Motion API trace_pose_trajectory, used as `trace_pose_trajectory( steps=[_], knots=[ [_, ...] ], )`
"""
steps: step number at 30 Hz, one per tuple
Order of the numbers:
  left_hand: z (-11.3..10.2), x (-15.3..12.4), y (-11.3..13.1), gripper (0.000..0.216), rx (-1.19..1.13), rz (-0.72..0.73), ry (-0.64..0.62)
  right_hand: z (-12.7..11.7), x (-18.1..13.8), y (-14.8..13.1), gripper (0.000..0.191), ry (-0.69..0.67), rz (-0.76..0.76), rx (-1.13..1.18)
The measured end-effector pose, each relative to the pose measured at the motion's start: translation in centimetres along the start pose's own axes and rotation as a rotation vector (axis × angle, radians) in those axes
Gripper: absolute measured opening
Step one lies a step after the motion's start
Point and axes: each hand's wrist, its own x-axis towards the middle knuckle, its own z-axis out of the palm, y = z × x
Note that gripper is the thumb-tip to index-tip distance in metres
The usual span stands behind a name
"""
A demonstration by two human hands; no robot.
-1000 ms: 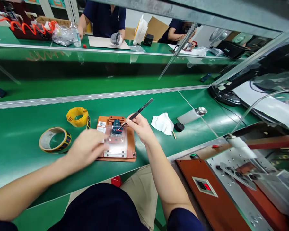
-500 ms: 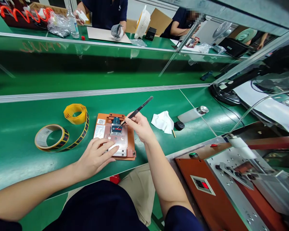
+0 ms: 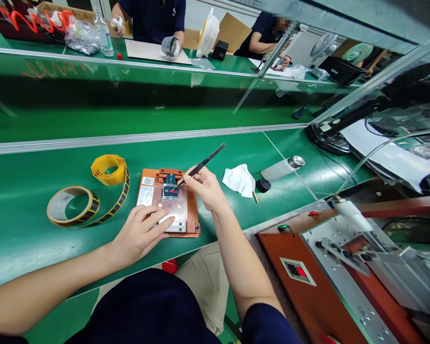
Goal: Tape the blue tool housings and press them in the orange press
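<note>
An orange fixture plate (image 3: 192, 213) lies on the green bench, with a clear cover (image 3: 172, 210) over it and a small blue part (image 3: 171, 186) at its far end. My right hand (image 3: 205, 187) pinches black tweezers (image 3: 200, 166), whose tips touch the blue part. My left hand (image 3: 140, 234) rests with fingers stretched flat on the near left corner of the clear cover and holds nothing.
A yellow-and-black tape reel (image 3: 73, 206) with a loose coil (image 3: 109, 168) lies left of the fixture. To the right are a white wipe (image 3: 239, 179), a black cap (image 3: 263, 185) and a white bottle (image 3: 282, 167). An orange machine (image 3: 308, 277) stands at right. Other people work behind.
My left hand moved in from the left and settled flat on the clear cover. My right hand and the tweezers stayed at the blue part.
</note>
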Motion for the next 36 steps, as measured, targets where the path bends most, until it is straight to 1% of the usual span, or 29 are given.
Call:
trace_pose_trajectory(
  steps=[13, 18, 24, 29, 36],
  knots=[
    [0.09, 0.18, -0.05, 0.043, 0.010, 0.025, 0.019, -0.02, 0.02, 0.20, 0.036, 0.014, -0.009, 0.030],
    [0.38, 0.02, -0.33, 0.045, 0.011, 0.047, 0.026, -0.09, -0.02, 0.25, 0.036, 0.014, -0.010, 0.026],
    [0.39, -0.04, -0.29, 0.044, 0.005, 0.045, 0.022, -0.09, -0.12, 0.18, 0.034, -0.005, -0.028, 0.024],
    [0.40, -0.01, -0.22, 0.044, -0.008, 0.041, 0.041, 0.00, -0.33, 0.09, 0.036, -0.003, -0.018, 0.012],
    [0.39, 0.14, -0.33, 0.043, -0.014, 0.052, 0.033, -0.02, -0.45, 0.12, 0.031, -0.012, -0.045, 0.016]
  ],
)
